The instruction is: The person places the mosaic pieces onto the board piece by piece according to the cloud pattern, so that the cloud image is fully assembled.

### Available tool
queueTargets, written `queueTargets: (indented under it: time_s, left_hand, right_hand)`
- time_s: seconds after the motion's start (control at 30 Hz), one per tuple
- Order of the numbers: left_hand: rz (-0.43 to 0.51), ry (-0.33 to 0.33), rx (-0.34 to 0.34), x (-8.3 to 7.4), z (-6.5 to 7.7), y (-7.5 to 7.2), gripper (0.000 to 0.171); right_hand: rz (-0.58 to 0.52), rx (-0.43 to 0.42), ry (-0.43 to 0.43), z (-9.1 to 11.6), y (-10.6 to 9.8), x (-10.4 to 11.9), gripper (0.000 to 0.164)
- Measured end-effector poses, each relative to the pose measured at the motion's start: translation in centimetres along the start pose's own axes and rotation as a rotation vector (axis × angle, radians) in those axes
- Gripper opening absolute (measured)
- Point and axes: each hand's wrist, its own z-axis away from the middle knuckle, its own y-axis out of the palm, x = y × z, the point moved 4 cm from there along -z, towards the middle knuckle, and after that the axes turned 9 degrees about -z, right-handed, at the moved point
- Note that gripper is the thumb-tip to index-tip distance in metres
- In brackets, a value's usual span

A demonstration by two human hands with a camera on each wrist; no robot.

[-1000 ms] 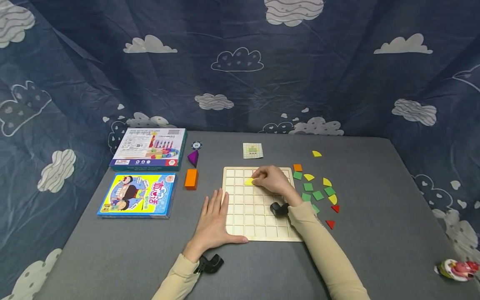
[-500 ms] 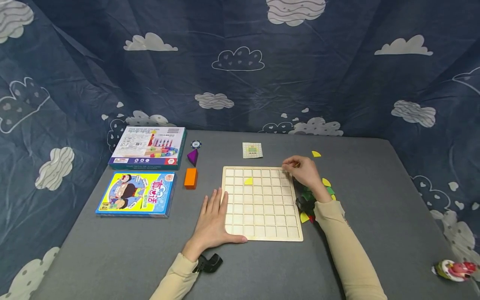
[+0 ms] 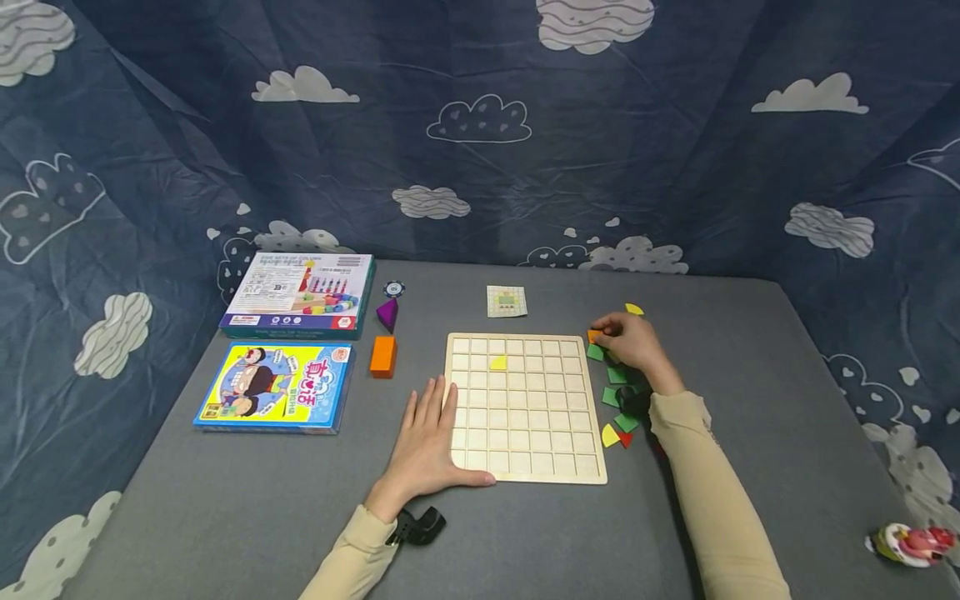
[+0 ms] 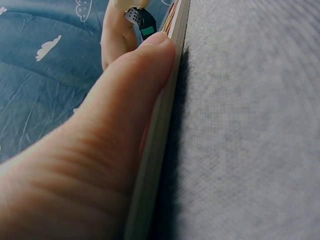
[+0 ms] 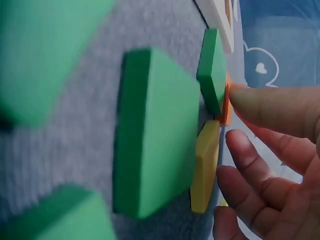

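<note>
My left hand [image 3: 427, 450] lies with straight fingers along the left edge of the wooden grid board [image 3: 517, 425], its thumb over the front edge. In the left wrist view the thumb [image 4: 125, 85] presses on the board's rim. Just past the board's far right corner, my right hand [image 3: 630, 337] pinches an orange square tile [image 3: 593, 336] between thumb and index finger, the other fingers loosely bent. Green square tiles [image 3: 611, 396] lie close beneath that hand and wrist, some partly hidden. One yellow quarter-circle tile [image 3: 498, 362] sits in a cell of the board.
Behind the board lies a small pattern card [image 3: 507, 302]. Two boxes, one white [image 3: 300, 292] and one blue and yellow [image 3: 273, 387], stand left, beside an orange block [image 3: 382, 357], a purple piece [image 3: 387, 315] and a round chip [image 3: 393, 288]. A figurine [image 3: 911, 544] is far right.
My right hand has let go of the yellow quarter-circle tile on the board and moved right to the orange square tile. The left hand has stayed on the board.
</note>
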Motion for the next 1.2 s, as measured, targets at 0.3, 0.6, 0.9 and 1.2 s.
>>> queueTargets:
  time_s: [0.3, 0.6, 0.9, 1.2]
  left_hand:
    - [-0.014, -0.005, 0.011, 0.0, -0.1, 0.1, 0.137]
    - [-0.016, -0.006, 0.006, 0.0, -0.1, 0.2, 0.137]
    - [-0.014, -0.004, 0.008, 0.0, -0.1, 0.2, 0.137]
    - [-0.003, -0.009, 0.022, 0.0, -0.1, 0.1, 0.137]
  right_hand:
    - [0.02, 0.079, 0.025, 0.0, -0.2, -0.3, 0.029]
    - [0.005, 0.034, 0.05, 0.3, -0.8, -0.3, 0.021]
    - [-0.044, -0.091, -0.013, 1.0, -0.7, 0.0, 0.015]
    - [-0.116, -0.112, -0.068, 2.2, 1.3, 2.0, 0.019]
